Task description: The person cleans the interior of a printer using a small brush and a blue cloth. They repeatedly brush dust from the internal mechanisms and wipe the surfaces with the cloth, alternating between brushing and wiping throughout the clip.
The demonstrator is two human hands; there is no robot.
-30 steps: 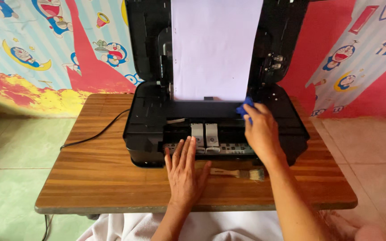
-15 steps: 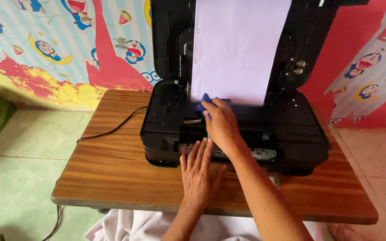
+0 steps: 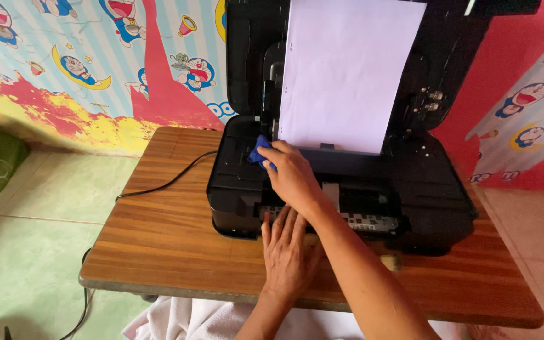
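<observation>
Head view: right hand [image 3: 292, 176] reaches across to about 10 o'clock of the open black inkjet printer [image 3: 423, 189], fingers pinched around a small crumpled blue cloth [image 3: 259, 153], pressed against the printer's top deck just left of the upright white paper sheet [image 3: 351, 72]. Cloth looks soft, light, limp; likely best held bunched at its middle, as it is here. Mostly hidden under the fingers, only a blue fold showing. Left hand [image 3: 289, 249] lies flat and unclenched, holding nothing, at 6 o'clock on the brown wood-grain table [image 3: 158, 233], fingertips touching the printer's front edge. Black cable [image 3: 165, 184] trails off toward 9 o'clock.
</observation>
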